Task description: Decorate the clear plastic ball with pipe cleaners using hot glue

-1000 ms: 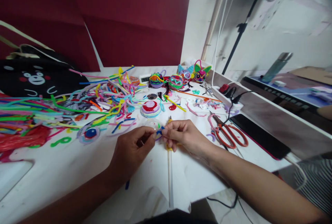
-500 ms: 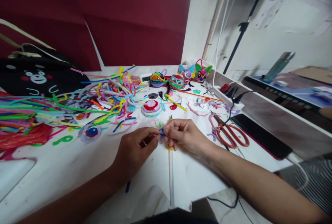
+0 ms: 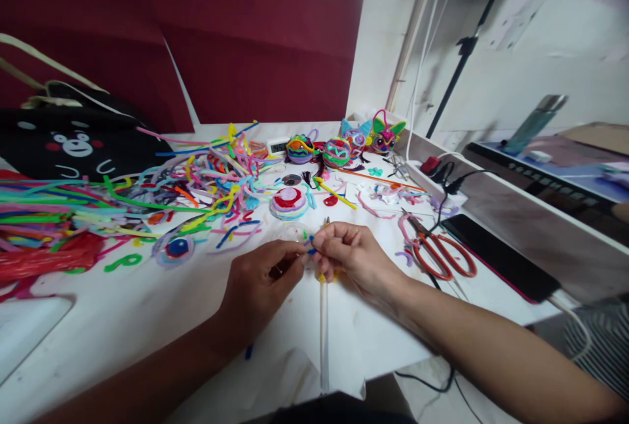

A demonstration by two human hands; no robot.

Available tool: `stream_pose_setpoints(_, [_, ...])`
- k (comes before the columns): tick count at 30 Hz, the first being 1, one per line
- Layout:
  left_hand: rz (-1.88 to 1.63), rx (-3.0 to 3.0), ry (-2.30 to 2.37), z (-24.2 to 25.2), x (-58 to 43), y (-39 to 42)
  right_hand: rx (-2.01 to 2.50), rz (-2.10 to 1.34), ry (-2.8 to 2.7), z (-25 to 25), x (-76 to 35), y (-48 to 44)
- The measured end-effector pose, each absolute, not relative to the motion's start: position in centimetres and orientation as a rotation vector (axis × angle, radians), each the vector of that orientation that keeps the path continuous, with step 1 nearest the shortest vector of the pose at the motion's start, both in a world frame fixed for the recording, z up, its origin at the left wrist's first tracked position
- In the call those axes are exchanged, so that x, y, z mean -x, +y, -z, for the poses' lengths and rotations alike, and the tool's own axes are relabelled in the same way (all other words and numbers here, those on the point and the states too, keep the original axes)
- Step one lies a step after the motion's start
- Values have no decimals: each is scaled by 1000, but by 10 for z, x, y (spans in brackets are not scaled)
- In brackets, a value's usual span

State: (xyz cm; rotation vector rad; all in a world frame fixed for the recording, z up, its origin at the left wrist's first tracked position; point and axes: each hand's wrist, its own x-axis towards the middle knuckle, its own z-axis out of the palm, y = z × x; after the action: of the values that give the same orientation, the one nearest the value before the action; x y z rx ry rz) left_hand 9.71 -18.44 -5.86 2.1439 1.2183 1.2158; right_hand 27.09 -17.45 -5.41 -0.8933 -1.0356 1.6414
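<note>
My left hand (image 3: 268,276) and my right hand (image 3: 350,252) meet over the white work surface, fingertips almost touching. Between them is a short blue pipe cleaner piece (image 3: 311,246), pinched from both sides and mostly hidden by fingers. Beneath my right hand lies a long thin stick (image 3: 324,332) with a yellow part; the hand covers its middle, and whether the fingers touch it I cannot tell. Just beyond the hands sit a clear round piece (image 3: 293,232) and a round coiled pipe cleaner form (image 3: 289,204) in red, lilac and pale blue. A blue-centred coil (image 3: 177,250) lies left.
A heap of coloured pipe cleaners (image 3: 196,181) spreads across the left. Orange-handled scissors (image 3: 442,253) and a black phone (image 3: 498,257) lie right. Finished pipe cleaner balls (image 3: 337,153) stand at the back. A power strip (image 3: 442,181) with cables and a black bag (image 3: 73,135) flank the surface.
The view has shifted slightly, so most things sit a little further right. Both hands keep their pinch on the blue piece, with only a small shift of the fingers.
</note>
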Motion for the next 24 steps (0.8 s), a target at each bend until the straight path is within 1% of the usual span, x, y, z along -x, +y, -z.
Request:
stream_pose_setpoints(7, [-1025, -1927, 1249, 53, -93, -179, 861, -1768, -1095, 47, -278, -170])
stream_pose_setpoints(13, [-979, -1907, 1215, 54, -92, -179, 957, -1650, -1208, 51, -279, -169])
stream_pose_setpoints(19, [-967, -1983, 1254, 52, -90, -176, 969, -1639, -1142, 51, -280, -168])
stream_pose_setpoints(24, [-951, -2047, 1258, 50, -91, -176, 984, -1624, -1213, 51, -279, -170])
